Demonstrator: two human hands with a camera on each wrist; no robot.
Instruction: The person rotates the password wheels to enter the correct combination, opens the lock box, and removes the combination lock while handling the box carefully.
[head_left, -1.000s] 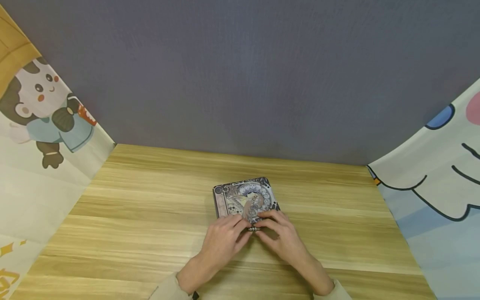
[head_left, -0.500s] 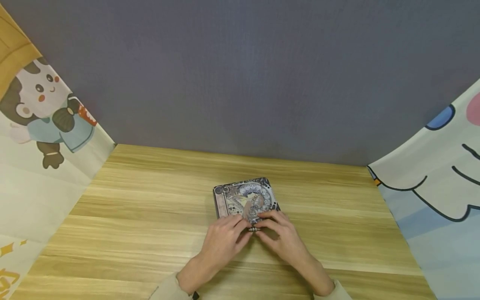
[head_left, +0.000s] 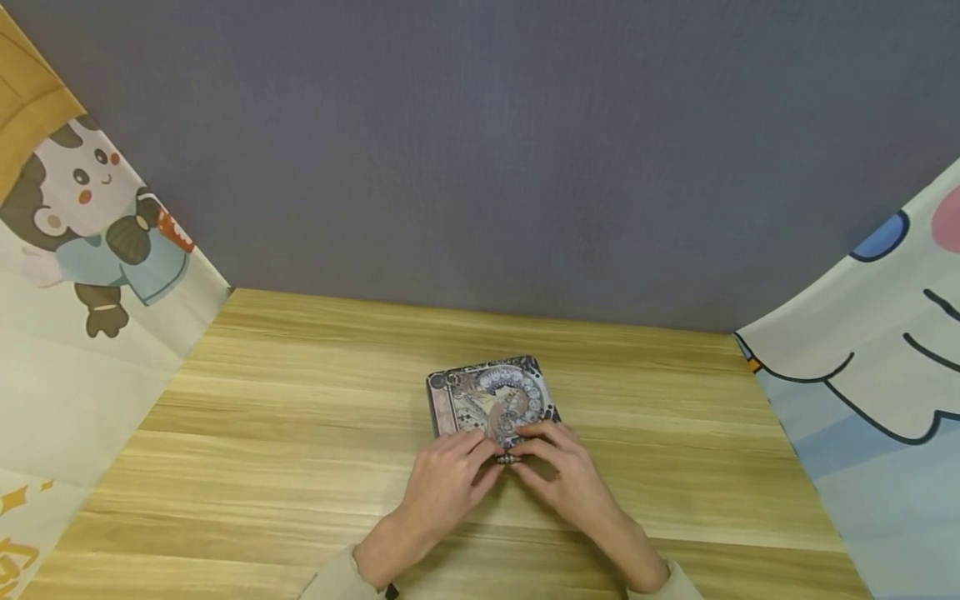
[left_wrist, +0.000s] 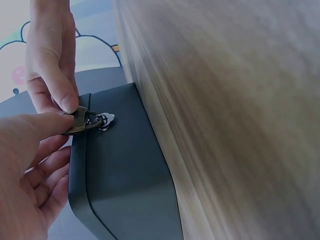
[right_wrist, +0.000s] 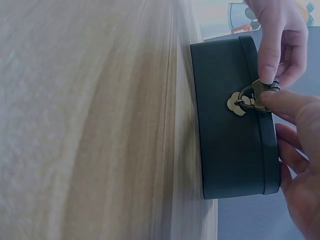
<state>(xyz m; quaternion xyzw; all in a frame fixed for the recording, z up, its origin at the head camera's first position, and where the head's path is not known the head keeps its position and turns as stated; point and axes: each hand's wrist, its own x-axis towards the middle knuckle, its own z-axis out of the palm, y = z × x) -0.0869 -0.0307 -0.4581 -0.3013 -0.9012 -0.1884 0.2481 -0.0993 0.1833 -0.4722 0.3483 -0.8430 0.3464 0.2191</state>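
A dark box [right_wrist: 227, 155] with an ornate printed lid [head_left: 510, 392] stands on the table. From the metal clasp [right_wrist: 236, 105] on its front hangs a small bronze padlock [left_wrist: 78, 121], which has ridged dials along its end. Its shackle passes through the clasp, though I cannot tell whether it is locked. My left hand [head_left: 446, 471] pinches the padlock between thumb and fingers from the left. From the other side my right hand [head_left: 566, 475] pinches it too, and its fingers reach over the lid's front edge. The fingertips partly hide the padlock.
The wood-grain table [head_left: 300, 417] runs out on all sides of the box. Behind it rises a grey wall [head_left: 480, 167]. Cloths with cartoon prints hang at the left [head_left: 112, 358] and right [head_left: 862, 350].
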